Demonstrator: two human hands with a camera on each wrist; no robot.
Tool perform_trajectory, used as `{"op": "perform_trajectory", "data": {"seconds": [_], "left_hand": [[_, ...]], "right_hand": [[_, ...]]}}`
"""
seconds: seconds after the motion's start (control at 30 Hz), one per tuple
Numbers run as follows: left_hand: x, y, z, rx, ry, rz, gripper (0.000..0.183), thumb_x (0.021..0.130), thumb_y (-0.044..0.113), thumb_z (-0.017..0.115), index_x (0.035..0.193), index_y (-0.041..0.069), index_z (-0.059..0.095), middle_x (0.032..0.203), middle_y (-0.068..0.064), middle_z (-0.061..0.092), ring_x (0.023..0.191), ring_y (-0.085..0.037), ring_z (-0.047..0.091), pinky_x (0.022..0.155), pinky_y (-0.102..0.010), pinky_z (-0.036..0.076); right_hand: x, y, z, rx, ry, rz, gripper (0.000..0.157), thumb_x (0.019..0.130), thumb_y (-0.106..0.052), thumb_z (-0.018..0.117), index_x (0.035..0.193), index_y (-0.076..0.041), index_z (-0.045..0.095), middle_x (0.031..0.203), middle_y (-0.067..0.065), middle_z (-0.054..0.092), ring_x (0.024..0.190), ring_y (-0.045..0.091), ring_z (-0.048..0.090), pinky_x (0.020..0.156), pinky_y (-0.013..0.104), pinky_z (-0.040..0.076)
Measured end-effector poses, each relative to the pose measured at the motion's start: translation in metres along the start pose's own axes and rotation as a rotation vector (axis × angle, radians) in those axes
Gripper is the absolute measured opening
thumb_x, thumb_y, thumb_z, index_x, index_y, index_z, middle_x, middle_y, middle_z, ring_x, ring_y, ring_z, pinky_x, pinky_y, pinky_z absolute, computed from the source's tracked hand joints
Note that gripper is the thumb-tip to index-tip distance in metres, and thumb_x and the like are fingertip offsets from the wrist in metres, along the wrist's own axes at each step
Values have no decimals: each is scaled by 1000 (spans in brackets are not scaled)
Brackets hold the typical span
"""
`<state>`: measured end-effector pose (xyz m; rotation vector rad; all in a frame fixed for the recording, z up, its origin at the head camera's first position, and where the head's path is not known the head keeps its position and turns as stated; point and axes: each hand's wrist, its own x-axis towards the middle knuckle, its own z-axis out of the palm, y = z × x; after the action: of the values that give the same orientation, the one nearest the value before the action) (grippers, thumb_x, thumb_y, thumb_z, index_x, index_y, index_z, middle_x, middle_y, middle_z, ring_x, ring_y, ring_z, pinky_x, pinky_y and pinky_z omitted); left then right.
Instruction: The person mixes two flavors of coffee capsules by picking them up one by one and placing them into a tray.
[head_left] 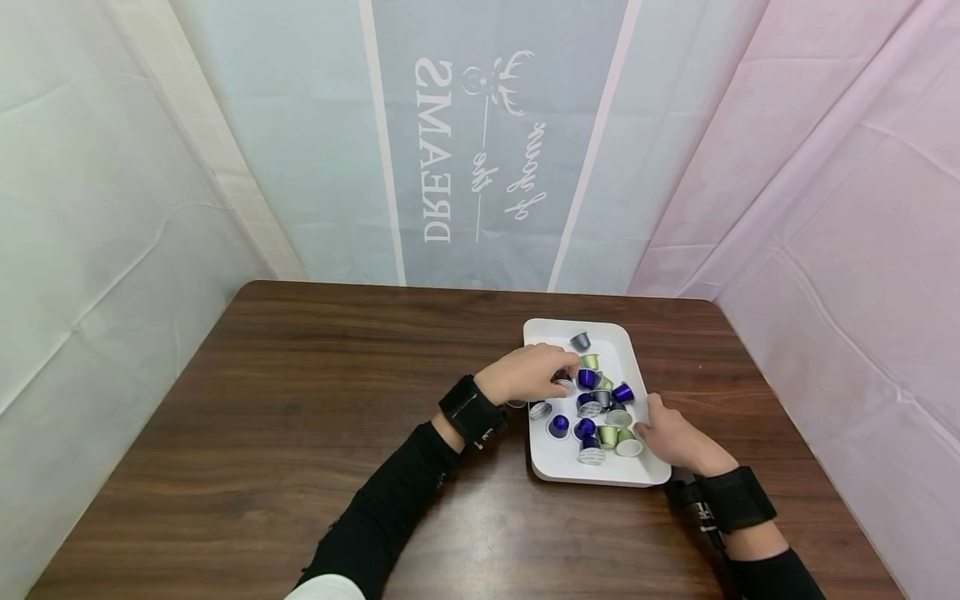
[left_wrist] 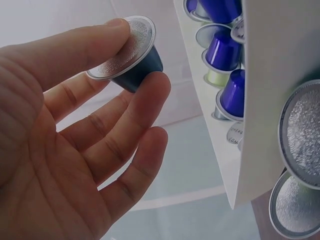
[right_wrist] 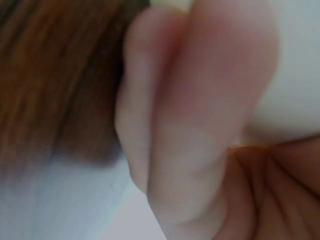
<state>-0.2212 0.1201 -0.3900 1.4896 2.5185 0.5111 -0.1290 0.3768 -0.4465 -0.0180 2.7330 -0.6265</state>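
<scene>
A white tray (head_left: 555,473) on the table holds several coffee capsules, among them a purple capsule (head_left: 558,426), a green capsule (head_left: 607,436) and a grey capsule (head_left: 581,342). Over the tray's left side, my left hand (head_left: 528,372) pinches a dark blue-green capsule (left_wrist: 146,70) between thumb and fingers, its silver foil lid facing the thumb. My right hand (head_left: 678,435) grips the tray's right rim, with the thumb reaching over the edge. In the right wrist view its fingers (right_wrist: 200,110) are blurred and close to the camera.
Just outside the tray's left wall, silver-lidded capsules (left_wrist: 300,205) lie close by, partly behind my left wrist in the head view. The brown wooden table (head_left: 337,375) extends to the left. Pale cloth curtains (head_left: 112,208) stand around its sides and back.
</scene>
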Motion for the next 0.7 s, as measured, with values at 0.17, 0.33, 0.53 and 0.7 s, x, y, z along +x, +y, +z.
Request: {"op": "perform_trajectory", "data": {"seconds": [0.17, 0.33, 0.53, 0.7], "left_hand": [[1, 2, 3, 4, -16, 6, 14, 91, 22, 64, 103, 16, 60, 94, 6, 55, 77, -9, 46, 69, -19, 39], [3, 4, 5, 22, -21, 0, 16, 91, 23, 65, 104, 16, 61, 96, 7, 56, 79, -8, 48, 70, -19, 39], [3, 5, 8, 27, -30, 2, 19, 91, 23, 65, 107, 15, 62, 96, 6, 56, 80, -8, 48, 72, -20, 39], [4, 7, 7, 35, -38, 5, 17, 91, 23, 65, 106, 16, 62, 97, 6, 57, 81, -8, 48, 72, -20, 39]], "right_hand": [[0, 0, 0, -2, 2, 4, 52, 97, -12, 46, 127, 21, 19, 123, 48, 37, 110, 43, 50, 79, 49, 45], [0, 1, 1, 0, 3, 2, 51, 97, -12, 46, 127, 20, 20, 123, 48, 37, 110, 44, 50, 79, 49, 45], [0, 0, 1, 3, 4, 2, 53, 97, -12, 46, 128, 21, 18, 125, 48, 35, 112, 46, 48, 81, 50, 45], [-1, -1, 0, -1, 11, -5, 52, 97, -11, 46, 128, 21, 19, 122, 48, 37, 110, 45, 51, 79, 50, 45]]}}
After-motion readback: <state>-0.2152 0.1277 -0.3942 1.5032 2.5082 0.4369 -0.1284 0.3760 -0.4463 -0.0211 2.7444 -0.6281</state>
